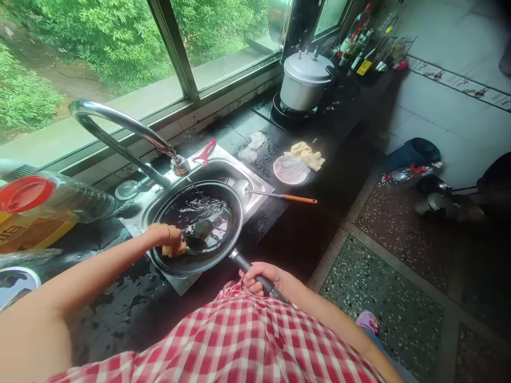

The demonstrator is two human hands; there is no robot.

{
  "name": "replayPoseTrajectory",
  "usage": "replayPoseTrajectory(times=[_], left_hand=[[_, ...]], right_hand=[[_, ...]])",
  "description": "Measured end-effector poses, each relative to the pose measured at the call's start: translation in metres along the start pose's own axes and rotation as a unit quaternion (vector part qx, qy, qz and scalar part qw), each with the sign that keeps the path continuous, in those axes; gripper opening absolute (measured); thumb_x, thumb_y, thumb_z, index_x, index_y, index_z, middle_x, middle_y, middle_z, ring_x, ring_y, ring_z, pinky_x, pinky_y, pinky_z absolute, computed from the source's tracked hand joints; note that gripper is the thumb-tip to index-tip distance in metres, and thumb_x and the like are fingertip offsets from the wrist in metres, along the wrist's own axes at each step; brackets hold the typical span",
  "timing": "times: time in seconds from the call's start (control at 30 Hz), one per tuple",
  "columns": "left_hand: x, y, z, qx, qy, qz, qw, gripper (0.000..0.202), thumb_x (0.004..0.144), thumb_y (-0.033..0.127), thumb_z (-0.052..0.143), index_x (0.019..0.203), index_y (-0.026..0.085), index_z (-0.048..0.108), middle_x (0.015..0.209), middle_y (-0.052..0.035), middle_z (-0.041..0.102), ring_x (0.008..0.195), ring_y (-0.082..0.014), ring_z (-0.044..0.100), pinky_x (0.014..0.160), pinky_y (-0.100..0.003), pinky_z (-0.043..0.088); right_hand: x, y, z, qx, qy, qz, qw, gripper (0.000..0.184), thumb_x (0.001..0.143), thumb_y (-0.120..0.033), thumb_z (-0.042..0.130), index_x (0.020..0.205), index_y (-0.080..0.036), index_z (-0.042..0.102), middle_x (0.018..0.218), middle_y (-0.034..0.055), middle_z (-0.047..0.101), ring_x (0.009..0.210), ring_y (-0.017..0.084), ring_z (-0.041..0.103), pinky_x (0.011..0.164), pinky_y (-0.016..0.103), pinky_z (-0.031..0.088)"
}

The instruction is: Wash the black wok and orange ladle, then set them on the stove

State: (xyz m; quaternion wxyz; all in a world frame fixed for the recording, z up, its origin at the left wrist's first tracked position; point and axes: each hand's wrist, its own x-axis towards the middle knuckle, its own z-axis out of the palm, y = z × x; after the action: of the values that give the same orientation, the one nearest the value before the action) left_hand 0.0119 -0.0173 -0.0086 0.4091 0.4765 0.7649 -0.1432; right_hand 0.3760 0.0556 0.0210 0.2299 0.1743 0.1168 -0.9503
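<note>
My left hand (170, 235) is closed on a yellowish scrubber (174, 250) and presses it against the near left inner wall of a black frying pan (235, 234). Water pools in the pan, with a thin stream falling from the tap (180, 166). Wrapped round the pan's black handle (243, 263) is my right hand (261, 277), close to my checked clothing. The pan rests over the steel sink (255, 183), covering much of its basin. Behind it, a spatula with an orange-ended handle (299, 199) lies across the sink's rim.
A red peeler (205, 153) lies at the sink's back edge. Right of it are a small plate (290, 170), a pale cloth (306, 154) and a pressure cooker (305, 85) on the stove. A red-lidded jar (75, 197) stands left. Wet patches cover the black counter (115, 314).
</note>
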Motion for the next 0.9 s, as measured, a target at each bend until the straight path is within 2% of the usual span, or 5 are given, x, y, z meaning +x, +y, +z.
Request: replayPoseTrajectory(times=[0.27, 0.43, 0.57, 0.77, 0.9], left_hand=[[0.065, 0.048, -0.02, -0.018, 0.261, -0.032, 0.965, 0.044, 0.084, 0.012, 0.04, 0.123, 0.018, 0.06, 0.11, -0.0139, 0.051, 0.105, -0.0308, 0.046, 0.09, -0.049, 0.041], [0.087, 0.112, -0.005, -0.078, 0.24, 0.07, 0.965, 0.059, 0.076, 0.005, 0.039, 0.131, 0.022, 0.053, 0.114, -0.0094, 0.053, 0.107, -0.0225, 0.049, 0.099, -0.037, 0.038], [0.064, 0.134, 0.025, -0.223, 0.145, 0.215, 0.94, 0.065, 0.068, 0.011, 0.041, 0.132, 0.018, 0.05, 0.121, -0.0081, 0.055, 0.107, -0.0214, 0.052, 0.096, -0.035, 0.043], [0.004, 0.062, 0.059, -0.251, -0.14, 0.178, 0.941, 0.046, 0.061, 0.013, 0.047, 0.101, 0.022, 0.068, 0.087, -0.0017, 0.067, 0.075, -0.0182, 0.06, 0.071, -0.028, 0.05], [0.001, 0.004, 0.028, -0.067, 0.037, 0.01, 0.997, 0.014, 0.055, 0.012, 0.065, 0.065, 0.021, 0.07, 0.071, -0.0039, 0.062, 0.076, -0.0235, 0.061, 0.073, -0.034, 0.049]], right_hand=[[0.004, 0.003, 0.0, -0.013, -0.015, 0.011, 1.0, 0.025, 0.065, -0.017, 0.059, 0.076, -0.018, 0.037, 0.052, -0.0073, 0.042, 0.038, 0.003, 0.034, 0.04, 0.016, 0.027], [0.005, 0.005, -0.002, -0.009, -0.011, 0.011, 1.0, 0.025, 0.065, -0.017, 0.057, 0.077, -0.019, 0.035, 0.052, -0.0085, 0.04, 0.037, 0.004, 0.034, 0.042, 0.018, 0.033], [0.006, 0.008, -0.001, -0.013, 0.006, -0.008, 1.0, 0.029, 0.063, -0.019, 0.058, 0.081, -0.02, 0.035, 0.052, -0.0094, 0.041, 0.036, 0.004, 0.033, 0.04, 0.017, 0.032], [0.005, 0.015, 0.009, -0.024, 0.061, -0.035, 0.997, 0.032, 0.059, -0.018, 0.06, 0.085, -0.018, 0.04, 0.049, -0.0089, 0.043, 0.035, 0.003, 0.032, 0.039, 0.015, 0.026], [0.008, 0.017, 0.026, -0.049, 0.11, -0.063, 0.991, 0.034, 0.054, -0.018, 0.061, 0.082, -0.016, 0.042, 0.047, -0.0066, 0.046, 0.034, 0.003, 0.033, 0.038, 0.015, 0.02]])
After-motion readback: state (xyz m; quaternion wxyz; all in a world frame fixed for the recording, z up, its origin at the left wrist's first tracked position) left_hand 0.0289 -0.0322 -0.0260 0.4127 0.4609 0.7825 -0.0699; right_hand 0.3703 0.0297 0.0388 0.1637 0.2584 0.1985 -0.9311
